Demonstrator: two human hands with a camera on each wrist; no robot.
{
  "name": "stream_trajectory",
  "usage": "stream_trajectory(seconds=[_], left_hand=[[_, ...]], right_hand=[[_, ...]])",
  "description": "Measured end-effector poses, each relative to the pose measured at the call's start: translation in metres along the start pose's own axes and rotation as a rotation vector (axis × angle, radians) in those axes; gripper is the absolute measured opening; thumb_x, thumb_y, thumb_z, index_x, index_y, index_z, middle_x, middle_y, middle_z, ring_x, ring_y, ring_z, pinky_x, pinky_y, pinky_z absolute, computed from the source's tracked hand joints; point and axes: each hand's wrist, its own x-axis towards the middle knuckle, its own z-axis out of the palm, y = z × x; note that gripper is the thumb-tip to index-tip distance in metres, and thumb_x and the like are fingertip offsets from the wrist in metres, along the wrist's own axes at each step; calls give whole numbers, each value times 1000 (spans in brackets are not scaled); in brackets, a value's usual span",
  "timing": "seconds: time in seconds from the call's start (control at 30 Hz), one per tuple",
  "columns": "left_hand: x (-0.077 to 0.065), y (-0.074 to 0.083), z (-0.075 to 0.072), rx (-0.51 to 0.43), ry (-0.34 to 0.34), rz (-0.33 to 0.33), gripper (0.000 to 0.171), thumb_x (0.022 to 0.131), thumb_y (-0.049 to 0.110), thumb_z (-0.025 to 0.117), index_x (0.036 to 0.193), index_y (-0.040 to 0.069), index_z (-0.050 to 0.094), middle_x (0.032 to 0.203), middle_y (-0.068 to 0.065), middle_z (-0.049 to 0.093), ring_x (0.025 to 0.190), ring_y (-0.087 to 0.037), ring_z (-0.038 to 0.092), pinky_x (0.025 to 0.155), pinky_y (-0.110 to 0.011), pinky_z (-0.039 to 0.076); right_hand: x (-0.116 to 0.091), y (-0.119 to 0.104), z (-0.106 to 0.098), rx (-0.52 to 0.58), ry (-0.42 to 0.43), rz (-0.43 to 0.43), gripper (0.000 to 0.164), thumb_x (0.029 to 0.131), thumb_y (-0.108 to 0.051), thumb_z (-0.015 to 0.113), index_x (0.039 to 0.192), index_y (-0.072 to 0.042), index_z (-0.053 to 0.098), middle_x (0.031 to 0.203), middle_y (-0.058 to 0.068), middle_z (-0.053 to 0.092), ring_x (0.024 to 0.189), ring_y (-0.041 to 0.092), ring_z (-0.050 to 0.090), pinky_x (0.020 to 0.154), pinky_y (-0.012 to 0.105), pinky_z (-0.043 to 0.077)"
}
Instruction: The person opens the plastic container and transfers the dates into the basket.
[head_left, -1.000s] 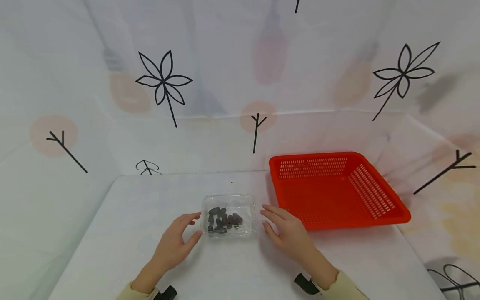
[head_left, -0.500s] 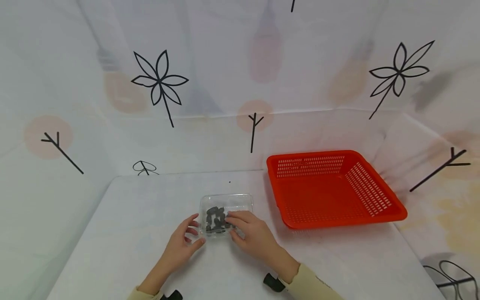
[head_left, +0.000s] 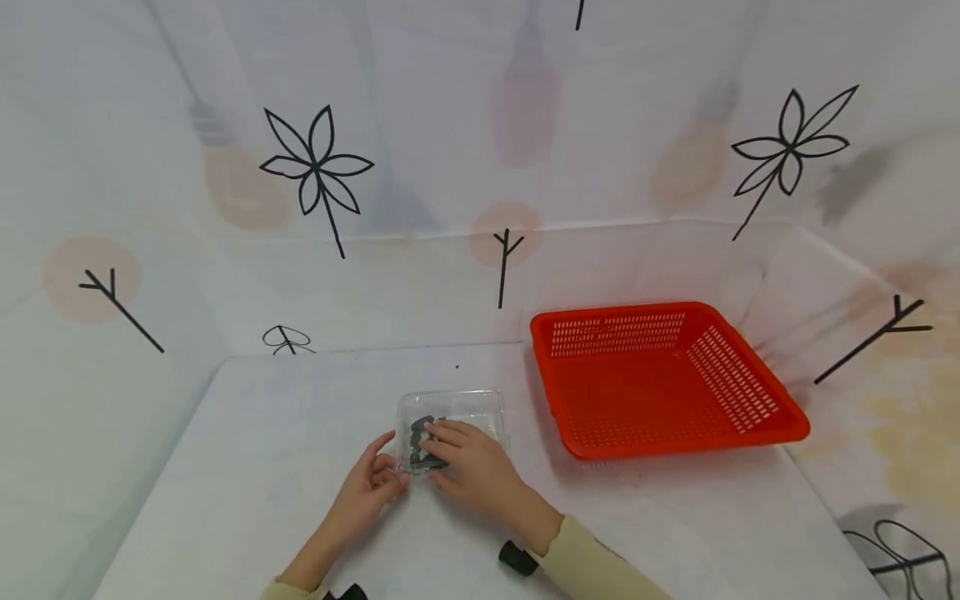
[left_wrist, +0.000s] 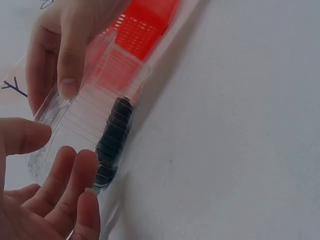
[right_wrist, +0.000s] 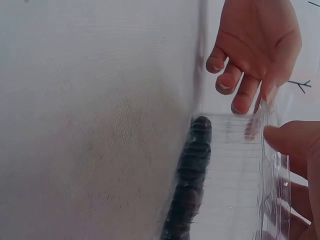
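Note:
A clear plastic box [head_left: 491, 410] sits on the white-covered table, with several small dark oblong pieces [head_left: 416, 442] inside, grouped toward its left side. Through the box wall they show as a dark row [right_wrist: 192, 175] along the bottom in the right wrist view. My left hand [head_left: 365, 490] is at the box's left near corner, its loosely bent fingertips close to the wall. Reaching over the box from the right, my right hand [head_left: 480, 471] has its fingers above the pieces and covers part of them. Its thumb [left_wrist: 71, 62] is by the near rim.
A red plastic basket [head_left: 660, 454] with slotted sides stands to the right of the box, near the back of the table [head_left: 262, 467]. Behind them hangs a pale cloth [head_left: 420, 283] printed with leaves and twigs.
My right hand has moved left from beside the box to over the pieces in it. The left hand has stayed at the left side, its fingers now more bent.

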Motion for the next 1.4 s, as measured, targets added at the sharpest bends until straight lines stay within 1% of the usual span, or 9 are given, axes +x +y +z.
stream_trajectory(seconds=[0.07,0.17,0.27,0.37,0.47,0.7,0.8,1.0,1.4], left_hand=[[0,0,0,-64,-43,-12,72,93,-2,64,153,-1,24,98,-15,63,80,-18,66,73,-28,53],[0,0,1,-114,-60,-28,70,96,-2,59,154,-1,20,98,-20,65,78,-23,68,75,-29,54],[0,2,4,-125,-26,-58,69,96,-4,57,154,1,21,98,-22,68,75,-23,69,71,-29,53],[0,5,9,-112,30,-103,67,95,-4,57,153,4,25,96,-19,69,71,-21,69,67,-27,50],[0,7,13,-124,70,-119,67,93,-6,57,152,4,28,93,-17,69,69,-21,69,66,-27,50],[-2,10,16,-160,111,-130,65,93,-8,57,150,5,31,89,-16,69,66,-20,67,65,-28,48],[-2,10,17,-181,119,-144,64,93,-7,58,150,8,32,88,-16,69,66,-20,67,66,-28,47],[-2,10,20,-202,130,-149,64,93,-7,57,150,8,31,88,-16,68,67,-20,67,66,-28,47],[-2,10,22,-185,132,-158,67,93,-4,57,152,10,29,88,-14,68,68,-24,69,64,-30,48]], right_hand=[[1,-1,0,-31,-13,-6,39,87,-28,78,123,-16,72,136,1,60,130,18,51,108,34,38],[3,-4,-1,-58,-6,-12,35,87,-27,78,120,-16,73,134,1,62,128,19,53,108,34,37],[3,-6,0,-59,9,-3,32,88,-27,77,118,-15,74,133,1,63,126,19,55,107,34,39],[3,-6,3,-73,25,-2,29,89,-26,75,116,-15,74,131,0,64,125,17,56,106,34,40],[4,-6,7,-93,49,-10,27,89,-25,75,114,-16,75,129,0,65,123,15,57,105,33,40],[6,-4,13,-116,167,-124,23,85,-19,78,108,-16,77,119,2,70,117,18,62,102,35,44],[6,-3,14,-123,178,-147,26,85,-18,79,111,-16,77,120,0,70,117,17,61,102,37,45],[7,-1,18,-120,131,-138,29,87,-19,78,116,-20,76,124,-4,68,121,14,58,99,45,46],[11,-4,20,-93,149,-71,21,88,-14,75,108,-21,79,118,-5,70,112,11,65,95,46,49]])
